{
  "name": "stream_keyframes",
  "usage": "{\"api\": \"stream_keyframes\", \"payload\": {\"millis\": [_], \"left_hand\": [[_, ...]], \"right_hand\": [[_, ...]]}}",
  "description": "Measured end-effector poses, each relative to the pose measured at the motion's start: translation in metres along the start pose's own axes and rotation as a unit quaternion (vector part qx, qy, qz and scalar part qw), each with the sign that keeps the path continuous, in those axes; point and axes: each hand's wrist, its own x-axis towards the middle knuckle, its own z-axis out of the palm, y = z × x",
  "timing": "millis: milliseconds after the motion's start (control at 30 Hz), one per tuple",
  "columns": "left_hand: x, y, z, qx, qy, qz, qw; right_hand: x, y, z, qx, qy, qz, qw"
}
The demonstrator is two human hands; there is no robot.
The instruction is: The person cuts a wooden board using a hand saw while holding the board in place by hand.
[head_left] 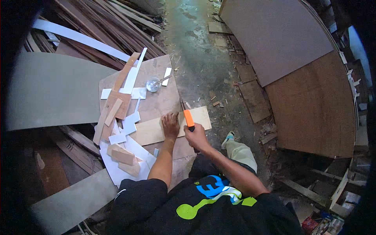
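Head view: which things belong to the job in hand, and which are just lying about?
In use:
pale rectangular wooden board, left hand flat on it
orange-and-black-handled tool, apparently a saw, gripped by the right hand
brown flat wooden worktop under the board

Seemingly just lying about:
clear round container
long white strip, upper left
small tan wooden block
large grey flat panel

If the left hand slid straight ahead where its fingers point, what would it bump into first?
The left hand would probably bump the small white strip ahead, beside the clear round container. It might just brush past; exact direction and height are hard to judge.
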Motion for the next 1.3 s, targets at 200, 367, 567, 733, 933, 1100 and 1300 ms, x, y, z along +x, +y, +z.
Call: {"api": "stream_keyframes", "payload": {"millis": [200, 367, 567, 733, 933, 1100, 1300], "left_hand": [[0.0, -0.004, -0.001, -0.011, 0.013, 0.001, 1.0], [0.002, -0.001, 0.007, -0.005, -0.003, 0.004, 1.0], [-0.001, -0.012, 0.002, 0.007, -0.003, -0.003, 1.0], [0.0, -0.003, 0.009, -0.001, -0.008, 0.005, 1.0], [0.005, 0.008, 0.011, 0.003, -0.006, 0.014, 1.0], [-0.004, -0.011, 0.006, 0.072, -0.003, 0.005, 0.997], [0.001, 0.002, 0.001, -0.007, -0.011, -0.006, 1.0]], "right_hand": [[-0.017, -0.024, 0.001, -0.01, -0.021, 0.072, 0.997], [0.026, 0.018, 0.013, -0.073, 0.076, -0.105, 0.989], [0.0, -0.012, 0.009, -0.037, 0.016, -0.01, 0.999], [0.018, -0.013, 0.006, -0.017, 0.007, 0.049, 0.999], [0.029, 0.006, 0.003, -0.057, 0.05, -0.017, 0.997], [-0.012, -0.02, 0.006, -0.037, 0.002, 0.004, 0.999], [0.018, -0.006, 0.003, -0.024, 0.025, 0.013, 0.999]]}}
